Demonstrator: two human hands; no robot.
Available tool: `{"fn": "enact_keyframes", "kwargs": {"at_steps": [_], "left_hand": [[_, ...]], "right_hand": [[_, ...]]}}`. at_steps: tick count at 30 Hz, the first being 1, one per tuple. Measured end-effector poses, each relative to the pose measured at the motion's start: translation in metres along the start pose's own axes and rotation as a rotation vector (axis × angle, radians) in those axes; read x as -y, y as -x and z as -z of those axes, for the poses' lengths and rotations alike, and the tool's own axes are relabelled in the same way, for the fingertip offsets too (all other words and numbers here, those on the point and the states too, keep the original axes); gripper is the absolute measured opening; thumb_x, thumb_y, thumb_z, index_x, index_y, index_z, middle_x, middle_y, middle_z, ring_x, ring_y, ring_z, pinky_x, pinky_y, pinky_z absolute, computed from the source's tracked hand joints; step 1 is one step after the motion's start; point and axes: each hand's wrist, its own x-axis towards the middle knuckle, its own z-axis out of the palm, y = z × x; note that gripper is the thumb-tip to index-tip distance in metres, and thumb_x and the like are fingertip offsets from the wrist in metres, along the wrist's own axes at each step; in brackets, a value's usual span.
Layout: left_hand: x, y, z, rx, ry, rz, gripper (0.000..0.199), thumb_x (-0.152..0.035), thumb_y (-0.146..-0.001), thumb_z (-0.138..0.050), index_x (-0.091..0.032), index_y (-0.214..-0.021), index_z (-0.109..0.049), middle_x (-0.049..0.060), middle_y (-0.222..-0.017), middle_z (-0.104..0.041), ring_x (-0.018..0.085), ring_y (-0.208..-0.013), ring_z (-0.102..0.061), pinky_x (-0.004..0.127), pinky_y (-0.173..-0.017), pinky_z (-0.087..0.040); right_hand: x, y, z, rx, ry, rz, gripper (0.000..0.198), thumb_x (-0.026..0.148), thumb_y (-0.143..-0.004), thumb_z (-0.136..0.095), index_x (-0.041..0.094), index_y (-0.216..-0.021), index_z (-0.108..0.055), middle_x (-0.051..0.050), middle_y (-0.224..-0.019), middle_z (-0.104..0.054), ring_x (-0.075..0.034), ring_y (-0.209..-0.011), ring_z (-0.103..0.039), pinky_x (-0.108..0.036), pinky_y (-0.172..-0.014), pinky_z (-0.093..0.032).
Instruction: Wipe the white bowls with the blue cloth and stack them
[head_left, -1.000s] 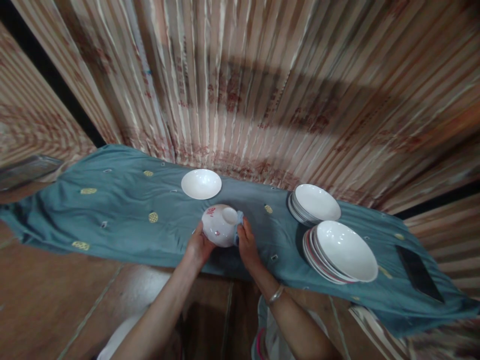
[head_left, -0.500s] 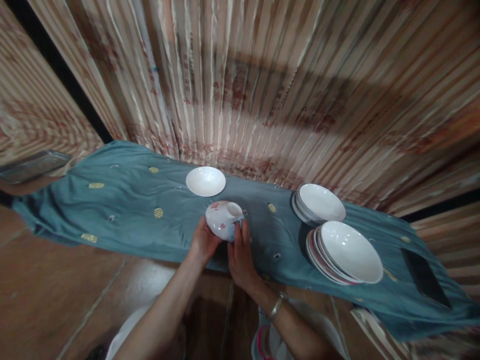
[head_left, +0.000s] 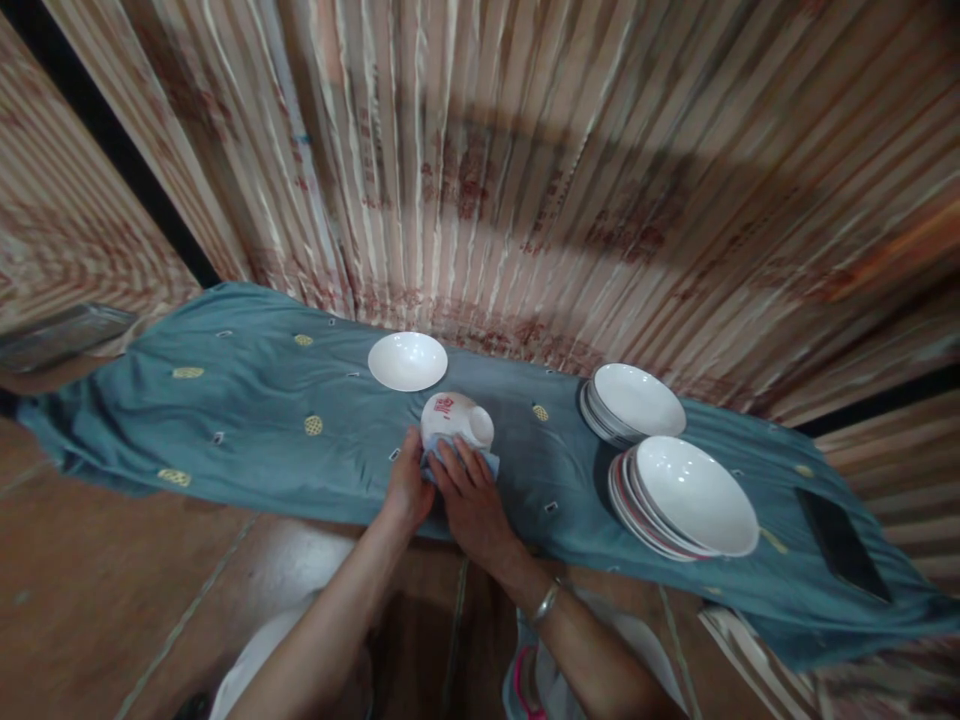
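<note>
A white bowl (head_left: 456, 416) with a red pattern is tilted on its side, its foot ring facing right. My left hand (head_left: 409, 482) is closed on the bowl's near left edge. With fingers laid over a light blue cloth (head_left: 491, 463), my right hand (head_left: 472, 500) presses the cloth against the bowl's outer side. Part of the cloth is hidden under the fingers. Behind the held bowl, another white bowl (head_left: 407, 362) sits upright on the teal tablecloth (head_left: 262, 430).
Two stacks of white dishes stand to the right, a rear stack (head_left: 637, 400) and a larger front stack (head_left: 694, 497). A dark flat phone-like object (head_left: 841, 545) lies near the right end. Beyond the table hangs a pleated curtain (head_left: 480, 200). A clear tray (head_left: 64, 335) is at far left.
The held bowl has turned in my hands, bringing its red pattern up. My right hand has moved left across its side with the cloth, now spread flatter over it.
</note>
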Motion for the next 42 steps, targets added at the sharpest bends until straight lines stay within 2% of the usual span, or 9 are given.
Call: {"fn": "enact_keyframes", "kwargs": {"at_steps": [5,9,12,14,21,28,32,35,42], "left_hand": [[0.005,0.003,0.002,0.014,-0.119,-0.076,0.028,-0.031,-0.096,-0.054,-0.014,-0.088,-0.075,0.010,-0.088,-0.078,0.022,-0.101,-0.071,0.028,-0.089,-0.055],[0.010,-0.002,0.009,0.012,-0.136,-0.142,0.023,-0.031,-0.093,-0.058,-0.014,-0.095,-0.074,0.008,-0.107,-0.077,0.020,-0.121,-0.063,0.029,-0.106,-0.047],[0.016,-0.010,0.017,-0.001,-0.132,-0.162,0.020,-0.031,-0.091,-0.060,-0.017,-0.096,-0.074,0.006,-0.119,-0.073,0.017,-0.131,-0.055,0.026,-0.110,-0.041],[0.020,-0.016,0.021,0.051,-0.143,-0.171,0.023,-0.035,-0.089,-0.062,-0.018,-0.099,-0.073,0.006,-0.120,-0.073,0.017,-0.134,-0.052,0.027,-0.111,-0.040],[0.024,-0.013,0.017,0.195,-0.226,-0.202,0.037,-0.050,-0.084,-0.064,-0.015,-0.095,-0.073,0.010,-0.102,-0.076,0.025,-0.123,-0.059,0.036,-0.109,-0.043],[0.021,-0.008,0.015,0.307,-0.448,-0.269,0.051,-0.064,-0.079,-0.061,-0.015,-0.086,-0.074,0.012,-0.092,-0.076,0.030,-0.105,-0.065,0.038,-0.095,-0.050],[0.019,-0.007,0.016,0.295,-0.506,-0.308,0.039,-0.054,-0.075,-0.070,-0.015,-0.081,-0.074,0.009,-0.082,-0.075,0.026,-0.089,-0.067,0.036,-0.085,-0.052],[0.017,-0.004,0.014,0.317,-0.514,-0.274,0.027,-0.044,-0.072,-0.074,-0.017,-0.072,-0.073,0.007,-0.074,-0.074,0.026,-0.081,-0.068,0.034,-0.079,-0.054],[0.017,0.000,0.009,0.249,-0.383,-0.167,0.009,-0.026,-0.074,-0.073,-0.020,-0.068,-0.072,0.008,-0.071,-0.074,0.031,-0.097,-0.070,0.035,-0.082,-0.055]], "right_hand": [[0.001,-0.010,0.012,-0.014,-0.010,0.033,0.045,0.011,-0.098,-0.038,0.014,-0.140,-0.054,-0.011,-0.147,-0.054,-0.025,-0.150,-0.029,-0.045,-0.117,-0.035],[0.000,-0.015,0.020,-0.052,-0.033,0.024,0.045,0.008,-0.098,-0.038,0.014,-0.139,-0.054,-0.011,-0.146,-0.056,-0.023,-0.149,-0.031,-0.045,-0.119,-0.034],[-0.001,-0.020,0.025,-0.093,-0.036,0.012,0.044,0.008,-0.097,-0.039,0.014,-0.138,-0.055,-0.011,-0.146,-0.056,-0.023,-0.149,-0.030,-0.046,-0.119,-0.033],[-0.003,-0.024,0.029,-0.113,-0.038,-0.001,0.043,0.008,-0.096,-0.041,0.013,-0.137,-0.055,-0.012,-0.146,-0.055,-0.024,-0.150,-0.028,-0.047,-0.120,-0.033],[-0.014,-0.036,0.041,-0.131,-0.109,-0.057,0.048,0.012,-0.093,-0.043,0.013,-0.140,-0.053,-0.012,-0.146,-0.055,-0.024,-0.148,-0.032,-0.049,-0.121,-0.032],[-0.025,-0.041,0.047,-0.112,-0.125,-0.114,0.049,0.015,-0.093,-0.041,0.013,-0.140,-0.053,-0.012,-0.145,-0.055,-0.025,-0.145,-0.036,-0.050,-0.121,-0.032],[-0.029,-0.043,0.049,-0.099,-0.161,-0.162,0.051,0.014,-0.092,-0.038,0.014,-0.141,-0.053,-0.012,-0.145,-0.054,-0.025,-0.144,-0.036,-0.051,-0.121,-0.031],[-0.033,-0.044,0.049,-0.104,-0.206,-0.209,0.051,0.013,-0.092,-0.037,0.015,-0.140,-0.053,-0.012,-0.145,-0.054,-0.024,-0.142,-0.039,-0.051,-0.120,-0.032],[-0.051,-0.044,0.048,-0.144,-0.373,-0.378,0.048,0.019,-0.094,-0.036,0.019,-0.138,-0.056,-0.010,-0.140,-0.059,-0.022,-0.134,-0.049,-0.045,-0.117,-0.038]]}}
